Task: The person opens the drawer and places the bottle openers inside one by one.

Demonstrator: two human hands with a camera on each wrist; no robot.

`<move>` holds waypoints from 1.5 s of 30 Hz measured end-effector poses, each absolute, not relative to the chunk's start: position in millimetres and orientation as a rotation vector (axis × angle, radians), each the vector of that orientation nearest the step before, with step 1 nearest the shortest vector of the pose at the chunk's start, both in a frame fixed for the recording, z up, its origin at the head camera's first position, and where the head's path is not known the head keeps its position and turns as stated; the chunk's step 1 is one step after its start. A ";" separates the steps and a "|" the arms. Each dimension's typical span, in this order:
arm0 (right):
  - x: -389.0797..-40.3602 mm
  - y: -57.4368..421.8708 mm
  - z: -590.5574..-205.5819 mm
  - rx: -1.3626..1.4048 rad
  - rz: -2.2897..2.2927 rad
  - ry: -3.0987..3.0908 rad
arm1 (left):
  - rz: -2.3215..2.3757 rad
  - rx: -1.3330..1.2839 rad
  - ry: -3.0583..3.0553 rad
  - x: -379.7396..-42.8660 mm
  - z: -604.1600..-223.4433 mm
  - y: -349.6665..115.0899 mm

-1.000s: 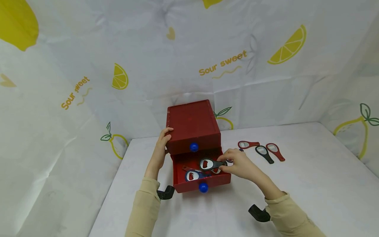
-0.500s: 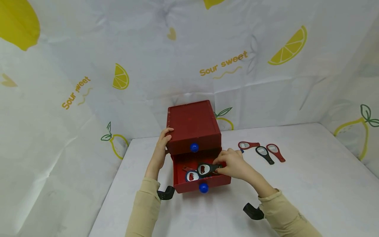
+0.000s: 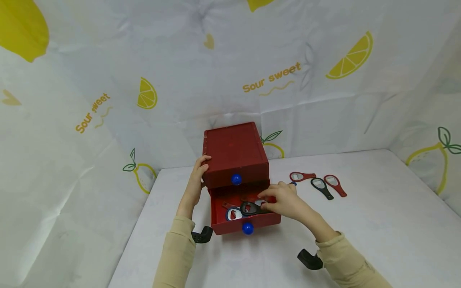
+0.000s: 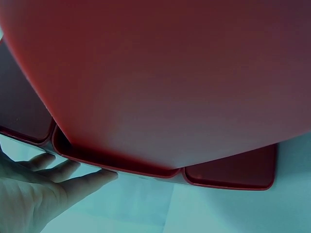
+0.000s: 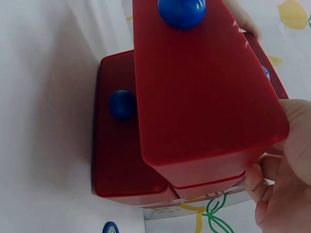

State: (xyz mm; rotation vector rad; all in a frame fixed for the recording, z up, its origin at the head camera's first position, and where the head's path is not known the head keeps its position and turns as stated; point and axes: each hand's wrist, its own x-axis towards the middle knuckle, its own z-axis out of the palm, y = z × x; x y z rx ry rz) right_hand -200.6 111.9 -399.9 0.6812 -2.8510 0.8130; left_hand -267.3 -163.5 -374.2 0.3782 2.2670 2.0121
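Observation:
A red drawer cabinet (image 3: pixel 232 146) stands against the cloth, its lower drawer (image 3: pixel 230 229) pulled out in the head view. My left hand (image 3: pixel 194 178) rests on the cabinet's left side, fingers fairly straight along it. Over the drawer's right side is my right hand (image 3: pixel 286 200), thumb and fingers apart. Just under its fingertips lies a black bottle opener (image 3: pixel 247 208) in the drawer. A blue bottle opener (image 3: pixel 234 214) lies left of it, with other openers partly hidden. In the right wrist view the right hand (image 5: pixel 286 170) is beside the drawer front (image 5: pixel 209 97).
Right of the cabinet lie a red bottle opener (image 3: pixel 301 176), a black one (image 3: pixel 321 188) and another red one (image 3: pixel 335 185). A blue piece shows behind the right hand. Blue knobs stick out from the drawer fronts. Lemon-print cloth rises behind the table.
My right hand has moved left and lowered the black bottle opener into the drawer, then let it go. The opener now lies flat among the others. The left hand stays put.

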 end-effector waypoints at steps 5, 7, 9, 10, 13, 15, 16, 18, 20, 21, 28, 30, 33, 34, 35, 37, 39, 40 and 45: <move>-195.0 113.4 -400.3 0.690 0.899 -2.730 | 1.990 0.389 2.264 -257.9 -363.5 -161.1; -193.8 113.8 -401.0 0.702 0.943 -2.664 | 1.987 0.385 2.266 -257.1 -362.7 -161.0; -192.9 114.4 -401.4 0.722 0.974 -2.592 | 1.986 0.382 2.269 -256.8 -362.5 -161.0; -192.4 114.8 -401.3 0.737 0.977 -2.556 | 1.986 0.381 2.271 -256.7 -362.5 -160.9; -189.6 116.2 -400.6 0.785 0.999 -2.450 | 1.990 0.383 2.271 -257.0 -362.8 -160.4; -186.1 116.8 -400.0 0.807 1.015 -2.404 | 1.993 0.385 2.271 -257.5 -363.2 -160.1; -183.8 117.2 -399.5 0.814 1.028 -2.389 | 1.994 0.386 2.271 -257.8 -363.3 -159.8; -178.7 117.9 -398.7 0.820 1.069 -2.367 | 1.994 0.390 2.273 -258.2 -363.7 -159.3; -173.1 117.9 -397.6 0.817 1.114 -2.350 | 1.994 0.392 2.277 -258.3 -363.9 -159.0; -170.4 117.9 -397.5 0.815 1.142 -2.338 | 1.994 0.392 2.278 -258.3 -364.0 -159.0; -154.1 114.8 -409.7 0.861 1.319 -2.194 | 2.005 0.391 2.261 -257.3 -363.2 -158.7; -150.7 111.9 -416.0 0.914 1.366 -2.149 | 2.013 0.388 2.260 -256.9 -363.1 -158.6; -146.3 106.0 -426.2 0.977 1.423 -2.095 | 2.016 0.381 2.261 -256.7 -363.1 -159.2; -144.7 104.0 -429.3 0.990 1.447 -2.087 | 2.014 0.378 2.261 -256.7 -363.1 -159.1; -143.2 101.9 -432.2 1.004 1.468 -2.082 | 2.011 0.374 2.263 -256.7 -363.2 -158.9; -140.4 98.8 -437.5 1.017 1.511 -2.096 | 2.008 0.367 2.264 -257.0 -363.5 -158.5; -138.7 96.0 -442.2 1.029 1.541 -2.115 | 2.009 0.365 2.263 -257.1 -363.9 -158.1; -138.3 94.8 -444.3 1.035 1.548 -2.125 | 2.012 0.369 2.262 -257.2 -364.0 -158.0; -138.2 90.3 -454.1 1.059 1.574 -2.147 | 2.013 0.397 2.268 -257.6 -364.5 -158.8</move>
